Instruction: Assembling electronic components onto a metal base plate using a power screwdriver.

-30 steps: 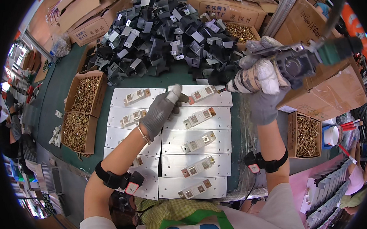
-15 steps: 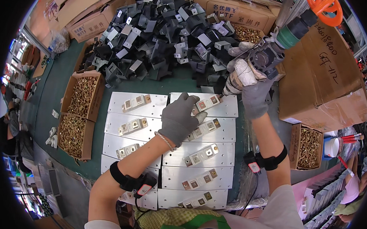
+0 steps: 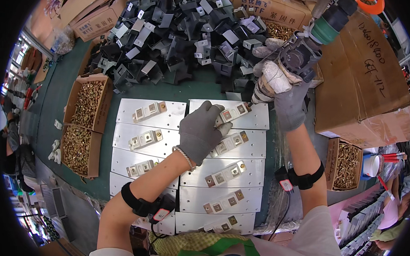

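Note:
My left hand [image 3: 199, 133], in a grey glove, lies over the far end of the right column of silver metal plates [image 3: 258, 123]. Its thumb and fingers grip the left end of a small pale metal strip with square recesses [image 3: 236, 112], set at a slant on the far plate. My right hand [image 3: 289, 106], also gloved, is wrapped round the lower part of a power screwdriver [image 3: 300, 56] with cloth and white wrapping. The tool's tip is at the strip's right end; whether a screw is under it is hidden. Similar strips [image 3: 226, 173] lie on the other plates.
Black metal brackets [image 3: 181, 40] are heaped beyond the plates. Cardboard boxes of brass-coloured screws [image 3: 88, 104] stand at the left, another screw box [image 3: 345, 166] at the right. A big carton [image 3: 362, 80] rises beside my right hand. Cables run from bands on both forearms.
The view has shifted slightly. Both hands keep nearly the same places, the left on the strip and the right on the screwdriver, whose tip stays at the strip's right end.

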